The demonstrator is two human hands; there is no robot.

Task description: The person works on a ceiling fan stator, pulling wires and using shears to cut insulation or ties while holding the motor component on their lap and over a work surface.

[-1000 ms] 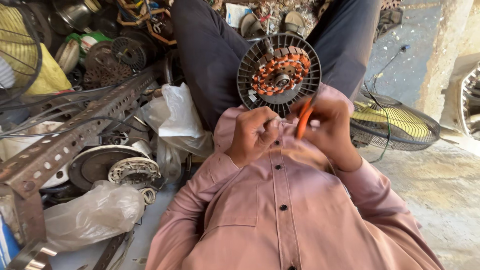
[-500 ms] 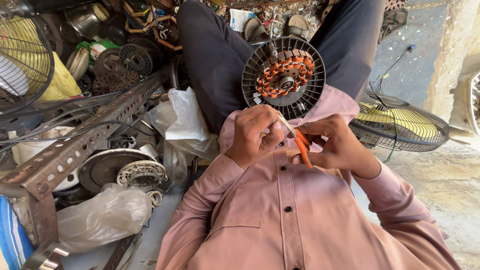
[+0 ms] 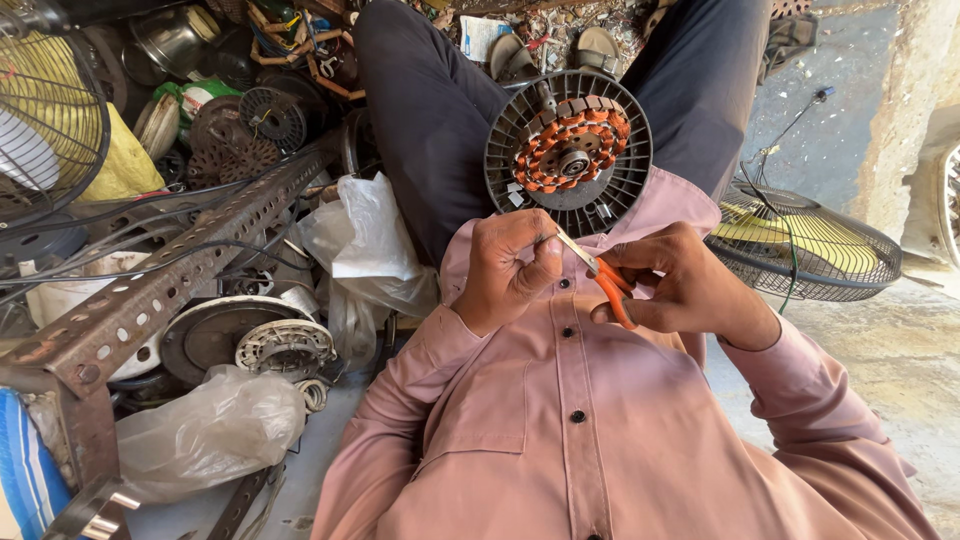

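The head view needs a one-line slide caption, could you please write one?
Right hand works orange-handled scissors at something pinched in the left hand, below a fan motor stator resting on the lap.

two hands (image 3: 515, 265) (image 3: 680, 285), one orange-handled scissors (image 3: 605, 282), one fan motor (image 3: 568, 152), two wire fan guards (image 3: 45, 110) (image 3: 805, 240), two plastic bags (image 3: 370, 245) (image 3: 205, 430)
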